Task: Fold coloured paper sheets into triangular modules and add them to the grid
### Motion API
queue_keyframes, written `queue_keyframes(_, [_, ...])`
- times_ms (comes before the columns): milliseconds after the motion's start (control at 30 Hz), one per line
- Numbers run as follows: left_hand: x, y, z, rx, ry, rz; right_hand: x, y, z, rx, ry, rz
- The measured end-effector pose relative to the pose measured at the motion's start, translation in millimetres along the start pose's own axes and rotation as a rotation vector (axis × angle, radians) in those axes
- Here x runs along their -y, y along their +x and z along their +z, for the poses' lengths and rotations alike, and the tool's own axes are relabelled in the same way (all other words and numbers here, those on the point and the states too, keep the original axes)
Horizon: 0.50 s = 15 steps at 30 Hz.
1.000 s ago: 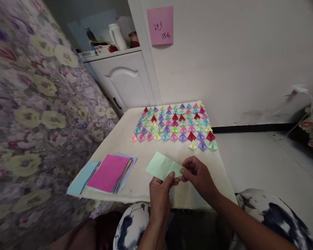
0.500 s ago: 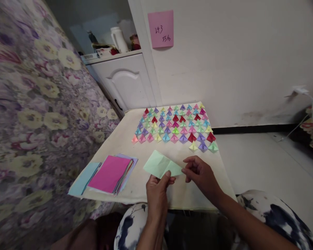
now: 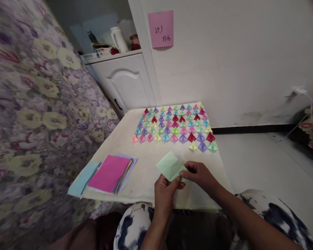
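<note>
A pale green sheet of folding paper (image 3: 169, 164), creased and partly folded, is held above the cream tabletop (image 3: 143, 173). My left hand (image 3: 167, 187) pinches its lower edge, thumb on top and fingers beneath. At the paper's right corner, my right hand (image 3: 198, 174) has thumb and forefinger closed on it. Both thumbs are close together, and the right fingers cover part of that corner. Beyond my hands lie rows of small folded paper pieces (image 3: 183, 139) in many colours, with a shorter row at the near right.
A stack of coloured paper (image 3: 109, 173) with magenta on top lies at the left, beside light blue sheets (image 3: 83, 178). A white cabinet (image 3: 125, 80) and a wall with a pink note (image 3: 161, 29) stand behind. A floral curtain (image 3: 41, 121) hangs at the left.
My left hand has moved right with the green paper. My right hand, apart from or barely at the corner before, now grips it. The other papers have stayed in place.
</note>
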<state>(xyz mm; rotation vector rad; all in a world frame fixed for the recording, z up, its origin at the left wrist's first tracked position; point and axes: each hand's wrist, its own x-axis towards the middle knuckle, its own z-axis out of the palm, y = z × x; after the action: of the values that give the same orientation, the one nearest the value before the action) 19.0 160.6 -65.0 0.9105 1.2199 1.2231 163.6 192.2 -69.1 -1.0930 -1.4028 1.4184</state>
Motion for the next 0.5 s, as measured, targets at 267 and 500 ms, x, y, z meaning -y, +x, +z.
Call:
queue_keyframes(267, [-2.3,0.6,-2.5,0.065,-0.06,0.015,1.0,-1.8,0.9,-0.075,-0.027,-0.013])
queue_keyframes(500, [-4.9,0.5,-7.1,0.069,-0.044,0.011,0.5,-0.7,-0.4,-0.12,-0.045,-0.023])
